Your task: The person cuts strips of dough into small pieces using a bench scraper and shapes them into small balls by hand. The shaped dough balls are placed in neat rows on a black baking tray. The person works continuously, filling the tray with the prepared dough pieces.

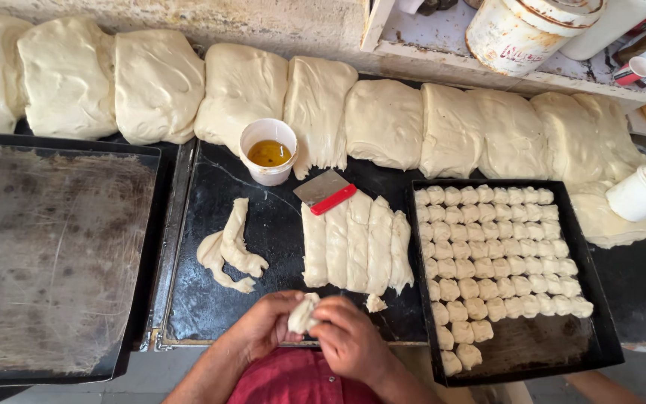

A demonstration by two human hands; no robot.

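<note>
Both my hands meet at the bottom centre over the near edge of the black worktop (278, 232). A small lump of pale dough (303, 313) sits between them, with my left hand (263, 328) cupped under it and my right hand (349, 340) closed over it from the right. Just beyond them lie several long strips of dough (353, 243) side by side, with a small offcut (374, 303) at their near end. To the right, a black tray (600, 314) holds rows of several small folded dough pieces (499, 251).
A scraper with a red handle (326, 191) and a white cup of oil (268, 151) sit behind the strips. Twisted dough scraps (232, 247) lie left. Large folded dough slabs (383, 123) line the back. An empty greased tray (54, 247) is at left. White tubs (644, 191) stand right.
</note>
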